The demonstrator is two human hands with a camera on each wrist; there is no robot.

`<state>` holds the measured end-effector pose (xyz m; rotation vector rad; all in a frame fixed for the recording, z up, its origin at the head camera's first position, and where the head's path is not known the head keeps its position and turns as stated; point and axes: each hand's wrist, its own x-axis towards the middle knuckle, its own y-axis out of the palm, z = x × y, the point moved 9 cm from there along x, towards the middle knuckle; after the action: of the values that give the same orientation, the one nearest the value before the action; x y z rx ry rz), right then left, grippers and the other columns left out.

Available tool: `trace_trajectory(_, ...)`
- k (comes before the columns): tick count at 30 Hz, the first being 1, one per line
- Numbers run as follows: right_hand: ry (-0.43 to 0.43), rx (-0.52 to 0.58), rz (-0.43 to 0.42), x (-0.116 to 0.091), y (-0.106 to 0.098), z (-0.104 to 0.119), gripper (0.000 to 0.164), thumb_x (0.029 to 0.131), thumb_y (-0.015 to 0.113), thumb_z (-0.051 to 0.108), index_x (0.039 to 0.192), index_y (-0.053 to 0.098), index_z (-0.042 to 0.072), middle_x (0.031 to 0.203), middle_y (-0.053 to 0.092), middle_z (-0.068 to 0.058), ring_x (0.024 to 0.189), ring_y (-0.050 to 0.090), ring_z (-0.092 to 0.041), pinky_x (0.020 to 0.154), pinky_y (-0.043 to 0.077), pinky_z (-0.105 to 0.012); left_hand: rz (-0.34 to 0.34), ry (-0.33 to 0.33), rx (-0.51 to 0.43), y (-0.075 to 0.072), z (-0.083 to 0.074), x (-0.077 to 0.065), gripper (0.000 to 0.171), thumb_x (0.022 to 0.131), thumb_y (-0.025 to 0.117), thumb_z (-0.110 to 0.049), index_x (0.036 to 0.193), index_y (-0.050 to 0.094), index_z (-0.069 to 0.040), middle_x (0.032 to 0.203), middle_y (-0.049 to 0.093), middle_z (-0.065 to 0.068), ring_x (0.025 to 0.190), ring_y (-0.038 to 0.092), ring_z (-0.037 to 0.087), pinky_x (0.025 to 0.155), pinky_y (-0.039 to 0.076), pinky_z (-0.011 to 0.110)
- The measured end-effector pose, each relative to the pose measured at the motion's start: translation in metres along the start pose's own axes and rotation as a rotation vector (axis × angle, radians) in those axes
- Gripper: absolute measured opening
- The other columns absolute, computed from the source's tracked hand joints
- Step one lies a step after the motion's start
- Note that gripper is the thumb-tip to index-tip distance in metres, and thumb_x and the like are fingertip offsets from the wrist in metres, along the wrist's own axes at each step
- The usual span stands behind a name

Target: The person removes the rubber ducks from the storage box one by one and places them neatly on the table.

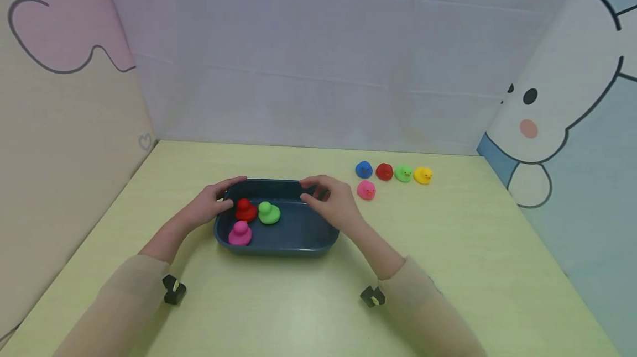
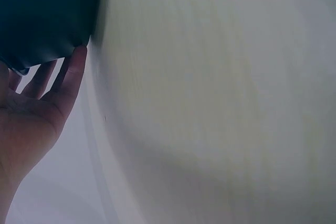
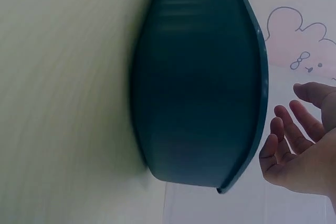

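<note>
A dark blue tray (image 1: 303,230) stands on the table, holding a red duck (image 1: 246,211), a green duck (image 1: 269,214) and a pink duck (image 1: 240,234) in its left part. My left hand (image 1: 206,205) grips the tray's left end, thumb over the rim and fingers along the outer wall. In the left wrist view, fingertips of that hand (image 2: 37,109) touch the tray's outside. Over the tray's right end hovers my right hand (image 1: 335,200), thumb and index finger apart. The right wrist view shows this hand (image 3: 307,153) beside the rim, loosely bent and holding nothing.
Right of the tray, a blue duck (image 1: 364,169), a red duck (image 1: 385,172), a green duck (image 1: 403,173) and a yellow duck (image 1: 423,175) form a row. Another pink duck (image 1: 366,190) sits in front. A pale cloth wall (image 1: 318,69) closes off the table's back edge.
</note>
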<state>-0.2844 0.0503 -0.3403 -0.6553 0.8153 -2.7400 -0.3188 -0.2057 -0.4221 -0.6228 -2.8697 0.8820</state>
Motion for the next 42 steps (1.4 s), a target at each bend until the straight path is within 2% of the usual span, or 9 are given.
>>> trace_trajectory(6,-0.025,0.034,0.011,0.003,0.020,0.009,0.028,0.084,0.071,0.016,0.111,0.068,0.009,0.102,0.069,-0.004,0.081,0.059,-0.018,0.068,0.051,-0.023,0.000,-0.006,0.002,0.000,0.000,-0.001,0.056,0.094,0.049,-0.007,0.147,0.034,-0.018,0.148,0.035,0.017,0.129,0.038,0.041,0.099,0.040,0.055)
trace_trajectory(10,-0.025,0.003,0.027,0.006,0.033,0.010,0.028,0.083,0.071,0.017,0.110,0.068,0.009,0.102,0.069,-0.003,0.082,0.060,-0.022,0.070,0.052,-0.027,-0.002,-0.006,0.003,-0.001,-0.001,-0.001,0.056,0.094,0.049,-0.008,0.147,0.035,-0.019,0.148,0.035,0.018,0.128,0.039,0.041,0.099,0.041,0.054)
trace_trajectory(13,-0.025,-0.022,0.033,0.010,0.043,0.008,0.028,0.083,0.072,0.018,0.110,0.068,0.010,0.102,0.069,-0.002,0.082,0.060,-0.020,0.071,0.052,-0.029,-0.002,-0.007,0.006,-0.001,-0.003,-0.002,0.056,0.094,0.049,-0.008,0.147,0.035,-0.021,0.148,0.035,0.018,0.128,0.039,0.041,0.098,0.042,0.055)
trace_trajectory(18,-0.002,-0.025,0.073,0.015,0.060,0.004,0.028,0.084,0.071,0.018,0.111,0.068,0.011,0.104,0.069,-0.001,0.080,0.059,-0.019,0.066,0.047,-0.021,0.002,-0.006,0.020,-0.001,-0.003,-0.002,0.056,0.094,0.049,-0.008,0.147,0.034,-0.020,0.147,0.036,0.019,0.127,0.040,0.041,0.098,0.041,0.055)
trace_trajectory(23,0.005,-0.050,0.126,0.021,0.074,0.002,0.028,0.085,0.070,0.018,0.112,0.068,0.011,0.106,0.069,-0.001,0.082,0.059,-0.020,0.067,0.045,-0.019,0.000,0.007,0.022,-0.001,-0.003,-0.002,0.055,0.094,0.048,-0.008,0.147,0.035,-0.020,0.147,0.037,0.019,0.127,0.040,0.041,0.099,0.040,0.056)
trace_trajectory(29,0.030,-0.095,0.177,0.027,0.085,0.001,0.029,0.085,0.070,0.019,0.112,0.068,0.010,0.106,0.068,-0.002,0.082,0.059,-0.022,0.067,0.044,-0.018,0.000,0.007,0.023,-0.002,-0.002,0.000,0.056,0.094,0.049,-0.009,0.147,0.035,-0.019,0.146,0.038,0.020,0.126,0.042,0.041,0.098,0.041,0.056)
trace_trajectory(36,0.076,-0.149,0.223,0.030,0.093,-0.006,0.028,0.084,0.071,0.020,0.111,0.069,0.012,0.105,0.068,-0.002,0.070,0.050,-0.011,0.060,0.041,-0.017,0.003,0.008,0.015,-0.002,-0.002,0.000,0.056,0.094,0.049,-0.008,0.147,0.034,-0.019,0.147,0.035,0.020,0.129,0.038,0.043,0.099,0.039,0.058)
trace_trajectory(42,0.098,-0.170,0.269,0.030,0.101,-0.011,0.029,0.083,0.072,0.020,0.111,0.069,0.012,0.107,0.068,-0.004,0.068,0.050,-0.010,0.061,0.043,-0.018,0.004,0.007,0.003,-0.002,-0.002,-0.001,0.056,0.094,0.049,-0.008,0.147,0.035,-0.020,0.148,0.035,0.018,0.130,0.037,0.042,0.099,0.039,0.057)
